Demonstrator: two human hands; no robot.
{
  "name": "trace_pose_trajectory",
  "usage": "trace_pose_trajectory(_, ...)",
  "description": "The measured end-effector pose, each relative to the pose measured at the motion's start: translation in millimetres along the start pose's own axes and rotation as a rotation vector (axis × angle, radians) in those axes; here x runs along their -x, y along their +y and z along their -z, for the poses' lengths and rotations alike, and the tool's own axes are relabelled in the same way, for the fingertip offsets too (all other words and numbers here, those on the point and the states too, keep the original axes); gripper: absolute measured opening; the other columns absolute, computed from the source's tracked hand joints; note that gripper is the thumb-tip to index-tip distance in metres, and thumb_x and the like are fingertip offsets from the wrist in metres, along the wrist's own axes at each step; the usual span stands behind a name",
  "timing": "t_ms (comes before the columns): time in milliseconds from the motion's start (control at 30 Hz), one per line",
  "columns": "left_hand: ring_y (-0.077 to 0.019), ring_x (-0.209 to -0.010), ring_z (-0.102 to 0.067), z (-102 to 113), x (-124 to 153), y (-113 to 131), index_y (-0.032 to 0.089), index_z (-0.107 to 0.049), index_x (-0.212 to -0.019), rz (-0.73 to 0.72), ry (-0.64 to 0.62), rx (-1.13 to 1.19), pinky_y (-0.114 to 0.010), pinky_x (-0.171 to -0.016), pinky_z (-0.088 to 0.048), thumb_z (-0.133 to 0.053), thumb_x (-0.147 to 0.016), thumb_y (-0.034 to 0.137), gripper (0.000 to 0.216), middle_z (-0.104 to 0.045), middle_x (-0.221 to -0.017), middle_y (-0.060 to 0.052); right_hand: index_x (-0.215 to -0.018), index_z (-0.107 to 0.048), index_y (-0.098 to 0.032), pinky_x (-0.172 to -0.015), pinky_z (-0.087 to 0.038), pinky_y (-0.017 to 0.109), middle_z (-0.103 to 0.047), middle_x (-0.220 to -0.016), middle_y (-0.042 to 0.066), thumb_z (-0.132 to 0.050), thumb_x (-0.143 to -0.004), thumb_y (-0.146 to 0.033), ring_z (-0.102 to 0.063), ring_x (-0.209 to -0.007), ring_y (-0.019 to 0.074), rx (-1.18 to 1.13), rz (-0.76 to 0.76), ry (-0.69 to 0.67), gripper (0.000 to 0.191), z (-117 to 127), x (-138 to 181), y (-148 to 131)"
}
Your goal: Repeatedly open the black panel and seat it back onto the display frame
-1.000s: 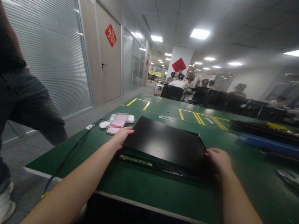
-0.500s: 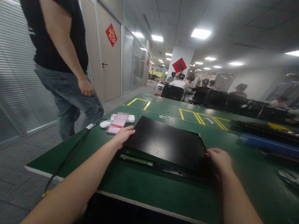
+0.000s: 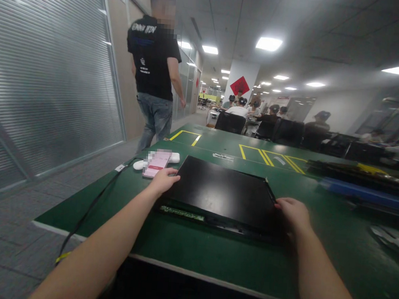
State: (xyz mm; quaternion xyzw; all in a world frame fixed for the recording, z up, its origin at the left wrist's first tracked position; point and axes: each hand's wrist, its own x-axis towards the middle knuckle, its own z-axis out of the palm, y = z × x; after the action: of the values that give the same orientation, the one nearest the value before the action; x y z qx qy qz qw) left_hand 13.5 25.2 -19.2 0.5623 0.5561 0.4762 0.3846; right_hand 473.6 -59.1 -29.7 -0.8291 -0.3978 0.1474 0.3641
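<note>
A flat black display panel (image 3: pixel 222 192) lies in front of me over the green table, slightly tilted to my view. Its left edge is pinched by my left hand (image 3: pixel 163 182). At the opposite edge, my right hand (image 3: pixel 292 214) grips the panel by a narrow dark strip along its side. Below the panel's near edge shows a green circuit board strip (image 3: pixel 182 212), with a dark length continuing to its right. The undersides of both grips are hidden.
A phone (image 3: pixel 155 163) with a pink screen lies beside white rounded objects near my left hand. A black cable (image 3: pixel 95 206) hangs over the table's left edge. Dark strips and a blue bar (image 3: pixel 360 192) lie to the right. A person (image 3: pixel 155 69) stands beyond the table's left side.
The person at the left has moved farther away, along the corridor. My hands and the panel are nearly where they were; the panel's far left corner sits very slightly lower.
</note>
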Motion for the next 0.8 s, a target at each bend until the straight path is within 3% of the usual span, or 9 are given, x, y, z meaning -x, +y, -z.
trace_pose_trajectory(167, -0.0316, -0.108, -0.064, 0.4, 1.0, 2.5, 0.018, -0.075, -0.077, -0.075, 0.032, -0.139, -0.037, -0.093, -0.047, -0.073, -0.065, 0.018, 0.012, -0.075, -0.098, -0.01, -0.089, -0.075, -0.021, -0.064, -0.046, 0.032, -0.076, -0.084, 0.007, -0.06, -0.069, -0.037, -0.069, -0.082, 0.0256, -0.051, -0.055, -0.014, 0.03, -0.9, -1.5, 1.5)
trace_pose_trajectory(333, -0.0259, -0.079, -0.066, -1.2, 2.5, 3.4, 0.019, -0.073, -0.07, -0.015, -0.021, -0.125, -0.032, -0.075, -0.049, -0.071, -0.064, 0.016, 0.006, -0.071, -0.071, -0.005, -0.09, -0.075, -0.019, -0.063, -0.047, 0.033, -0.076, -0.085, 0.009, -0.06, -0.069, -0.038, -0.069, -0.084, 0.0267, -0.107, -0.057, -0.017, 0.032, -1.4, -2.2, 3.3)
trace_pose_trajectory(467, -0.0238, -0.07, -0.062, -2.0, 2.0, 1.3, 0.019, -0.071, -0.065, -0.041, -0.013, -0.16, -0.031, -0.069, -0.046, -0.071, -0.063, 0.015, 0.005, -0.066, -0.063, -0.004, -0.087, -0.074, -0.02, -0.067, -0.047, 0.034, -0.076, -0.086, 0.008, -0.06, -0.069, -0.038, -0.069, -0.087, 0.027, -0.107, -0.063, -0.015, 0.029, -1.6, -2.1, 3.6)
trace_pose_trajectory(667, -0.025, -0.073, -0.063, -0.5, -2.2, -5.1, 0.021, -0.07, -0.059, -0.104, -0.029, -0.285, -0.032, -0.073, -0.048, -0.071, -0.062, 0.016, 0.005, -0.066, -0.065, -0.004, -0.084, -0.073, -0.02, -0.068, -0.047, 0.035, -0.076, -0.082, 0.009, -0.06, -0.069, -0.038, -0.069, -0.088, 0.0282, -0.093, -0.029, 0.006, 0.027, -2.1, -4.0, 5.3)
trace_pose_trajectory(800, -0.029, -0.087, -0.065, 0.1, -4.8, -7.0, 0.021, -0.069, -0.056, -0.139, -0.033, -0.35, -0.034, -0.084, -0.048, -0.072, -0.061, 0.014, 0.009, -0.07, -0.073, -0.006, -0.085, -0.074, -0.02, -0.068, -0.047, 0.035, -0.076, -0.083, 0.009, -0.061, -0.069, -0.037, -0.069, -0.088, 0.0277, -0.104, -0.052, -0.009, 0.028, -1.6, -3.3, 4.7)
